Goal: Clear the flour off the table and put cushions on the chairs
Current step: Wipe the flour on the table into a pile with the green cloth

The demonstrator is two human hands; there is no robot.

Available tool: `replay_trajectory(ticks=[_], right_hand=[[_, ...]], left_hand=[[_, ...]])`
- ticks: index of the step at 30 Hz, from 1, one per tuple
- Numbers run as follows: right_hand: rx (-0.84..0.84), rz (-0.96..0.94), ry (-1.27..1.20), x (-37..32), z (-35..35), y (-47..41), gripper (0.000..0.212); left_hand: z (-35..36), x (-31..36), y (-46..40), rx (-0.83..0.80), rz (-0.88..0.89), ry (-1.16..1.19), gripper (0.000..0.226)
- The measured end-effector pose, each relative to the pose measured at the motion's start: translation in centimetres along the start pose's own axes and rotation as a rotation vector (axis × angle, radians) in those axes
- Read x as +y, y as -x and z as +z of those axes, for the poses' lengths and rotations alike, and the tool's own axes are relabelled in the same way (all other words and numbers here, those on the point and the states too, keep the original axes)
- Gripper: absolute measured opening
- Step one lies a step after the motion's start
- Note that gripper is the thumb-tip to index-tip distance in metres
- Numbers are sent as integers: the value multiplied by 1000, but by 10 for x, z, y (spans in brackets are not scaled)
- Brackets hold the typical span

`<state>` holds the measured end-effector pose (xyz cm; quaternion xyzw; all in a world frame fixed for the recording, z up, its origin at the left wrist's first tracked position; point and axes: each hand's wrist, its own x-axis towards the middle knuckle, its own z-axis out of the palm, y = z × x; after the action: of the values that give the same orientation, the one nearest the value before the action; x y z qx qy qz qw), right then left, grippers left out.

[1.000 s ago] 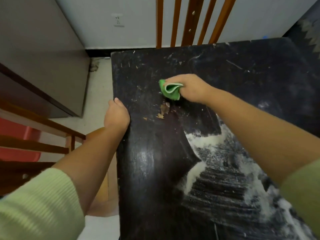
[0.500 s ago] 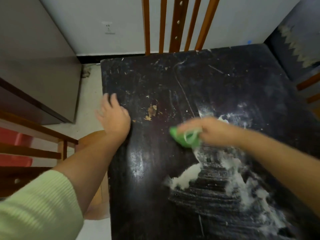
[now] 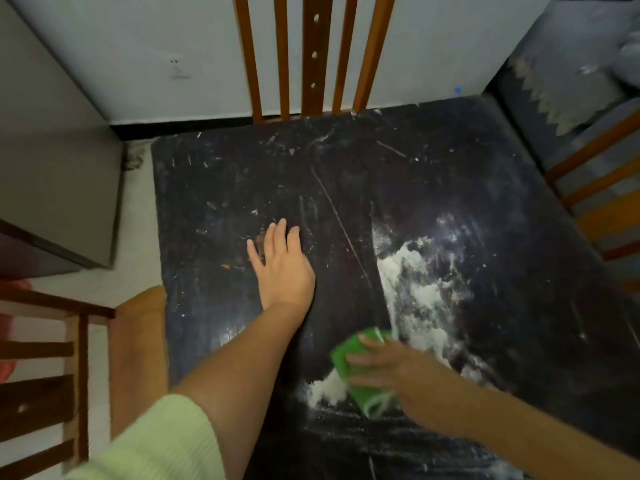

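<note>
A black, scratched table point(image 3: 225, 188) fills the middle of the view. White flour point(image 3: 419, 292) lies in a smeared streak on its right half, with a small heap point(image 3: 327, 389) near the front. My right hand point(image 3: 388, 365) grips a folded green cloth point(image 3: 353, 368) and presses it on the table beside that heap; the hand is blurred. My left hand point(image 3: 282, 268) lies flat on the table's left half with straight fingers, holding nothing. No cushion is in view.
A wooden chair back point(image 3: 311, 57) stands at the table's far edge, another chair point(image 3: 602, 199) at the right and a third chair point(image 3: 104, 348) with a bare seat at the left. A grey cabinet point(image 3: 59, 174) stands on the far left.
My right hand has dragged the green cloth from the far left of the table toward me through the flour. My left hand has moved from the table's left edge onto the top and flattened.
</note>
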<state>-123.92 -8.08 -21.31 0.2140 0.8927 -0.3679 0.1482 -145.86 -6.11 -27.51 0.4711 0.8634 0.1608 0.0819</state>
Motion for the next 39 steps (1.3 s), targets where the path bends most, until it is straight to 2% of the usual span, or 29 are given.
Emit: replay_trajectory(ticks=[2, 3, 5, 7, 9, 12, 15, 17, 19, 21, 22, 24, 27, 29, 31, 34, 38, 39], right_hand=[[-83, -26, -86, -4, -19, 5, 51], [-65, -3, -143, -4, -39, -5, 43], [135, 49, -150, 9, -89, -39, 32], [414, 141, -127, 39, -139, -83, 35], [538, 282, -113, 68, -165, -117, 42], [486, 367, -23, 88, -145, -122, 45], [362, 249, -67, 57, -81, -68, 38], [273, 179, -65, 28, -33, -24, 51], [183, 84, -77, 8, -1, 8, 55], [123, 33, -100, 5, -10, 12, 53], [121, 80, -112, 8, -29, 3, 49], [234, 170, -91, 26, -77, -26, 43], [535, 319, -48, 75, -141, -70, 44], [568, 411, 10, 101, -151, -83, 50], [526, 458, 34, 107, -138, -84, 49], [401, 422, -24, 77, -95, -56, 36], [175, 175, -70, 22, -36, 7, 47], [104, 154, -130, 16, -39, 14, 44]], left_hand=[[1, 0, 1, -5, 13, -33, 47], [2, -1, 1, -6, 15, -47, 47], [2, 0, 1, -3, 16, -63, 47], [3, 0, 0, 1, 12, -71, 47], [3, 1, 1, 3, 12, -81, 47], [3, 1, 1, 2, 11, -85, 47], [2, 2, 0, -10, 10, -83, 48], [2, 3, 0, -18, 4, -86, 48], [2, 3, 1, -16, 4, -91, 47], [2, 3, 1, -9, 2, -88, 46], [2, 3, 1, -6, -3, -82, 45], [2, 4, 2, 1, -3, -73, 45], [3, 3, 1, 8, 0, -74, 44], [4, 2, 2, 9, 3, -76, 44], [4, 3, 1, 4, 7, -79, 44], [3, 4, 1, -1, 5, -82, 44], [3, 4, 1, 0, 6, -82, 44], [3, 4, 1, 0, 4, -86, 44]])
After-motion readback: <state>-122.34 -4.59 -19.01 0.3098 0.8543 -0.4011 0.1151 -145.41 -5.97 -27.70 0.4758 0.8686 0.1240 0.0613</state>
